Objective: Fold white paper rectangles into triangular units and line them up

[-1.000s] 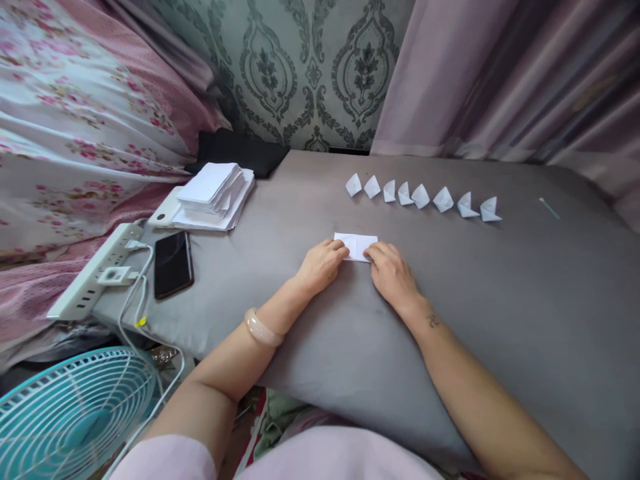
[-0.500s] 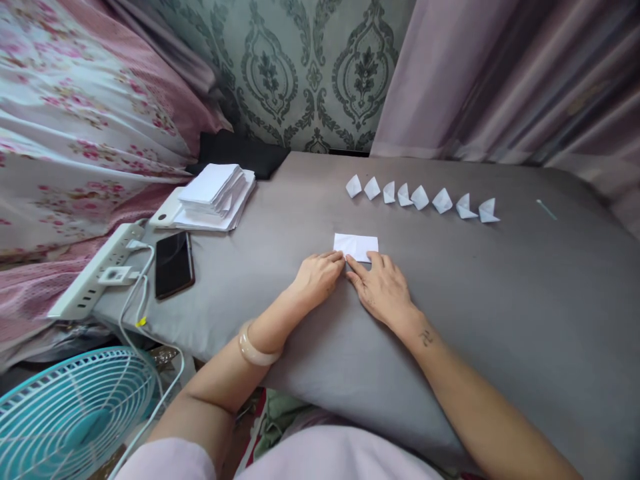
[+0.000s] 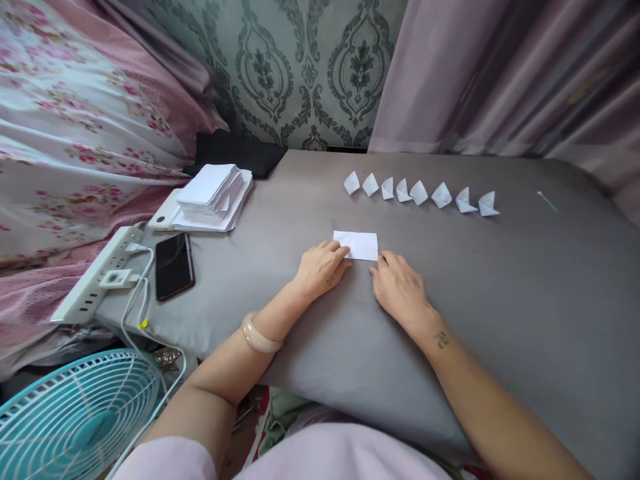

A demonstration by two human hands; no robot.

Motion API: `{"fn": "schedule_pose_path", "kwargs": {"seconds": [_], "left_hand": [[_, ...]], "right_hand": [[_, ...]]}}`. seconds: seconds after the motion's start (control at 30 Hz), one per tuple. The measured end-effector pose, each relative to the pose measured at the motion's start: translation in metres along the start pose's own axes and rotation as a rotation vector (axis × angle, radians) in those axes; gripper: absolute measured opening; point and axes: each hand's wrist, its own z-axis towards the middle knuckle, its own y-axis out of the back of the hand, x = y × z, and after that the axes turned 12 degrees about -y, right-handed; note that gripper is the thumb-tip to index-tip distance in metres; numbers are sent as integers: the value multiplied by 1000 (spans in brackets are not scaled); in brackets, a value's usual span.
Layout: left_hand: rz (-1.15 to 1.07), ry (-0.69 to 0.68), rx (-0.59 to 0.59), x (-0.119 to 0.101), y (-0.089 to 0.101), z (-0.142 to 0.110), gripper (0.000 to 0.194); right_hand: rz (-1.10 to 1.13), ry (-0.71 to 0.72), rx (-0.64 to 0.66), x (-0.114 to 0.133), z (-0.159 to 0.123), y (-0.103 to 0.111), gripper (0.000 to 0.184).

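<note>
A small folded white paper (image 3: 363, 245) lies flat on the grey cloth surface in front of me. My left hand (image 3: 323, 268) presses its fingertips on the lower left part of the paper, with the thumb at the near edge. Just off the paper's lower right corner rests my right hand (image 3: 400, 288), fingers slightly apart and nothing held in them. Beyond the paper stands a row of several folded paper boats (image 3: 419, 193), white and pointed.
At the left back are a stack of white paper (image 3: 207, 187), a black cloth (image 3: 243, 152), a phone (image 3: 174, 267) and a white power strip (image 3: 95, 280) with cables. A blue fan (image 3: 85, 420) stands low at left. A thin cotton swab (image 3: 547, 201) lies at right.
My right hand moved onto the paper's near edge, then slid right, off its corner. My left hand drew back to the near edge, then came forward onto the paper again.
</note>
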Motion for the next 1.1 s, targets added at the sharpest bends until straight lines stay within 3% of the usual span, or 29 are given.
{"fn": "schedule_pose_path", "kwargs": {"seconds": [0.23, 0.33, 0.4, 0.47, 0.57, 0.63, 0.77, 0.9, 0.97, 1.1], "left_hand": [[55, -142, -58, 8, -10, 17, 33], [-63, -142, -228, 5, -10, 18, 32], [-322, 0, -454, 2, -9, 17, 32], [-709, 203, -634, 0, -9, 16, 33], [-1240, 444, -675, -1, -10, 13, 35], [-1390, 520, -644, -2, -12, 11, 34], [-1385, 526, -580, -4, -12, 10, 30], [-1307, 429, -495, -4, -13, 8, 42], [-1163, 334, -445, -1, -14, 6, 40], [-665, 151, -371, 6, -19, 1, 30]], "right_hand": [[205, -160, -180, -5, 8, -12, 26], [445, -196, -261, -6, 14, -13, 23], [684, -247, -274, -7, 18, -12, 27], [965, -322, -183, -7, 21, -10, 37], [1350, -420, 78, -5, 23, -10, 49], [1477, -474, 180, -3, 24, -13, 49], [1438, -475, 145, -3, 24, -19, 53], [1353, -424, 82, -9, 24, -19, 53], [1325, -413, 71, -11, 25, -19, 48], [1273, -416, 114, -13, 27, -21, 38]]}}
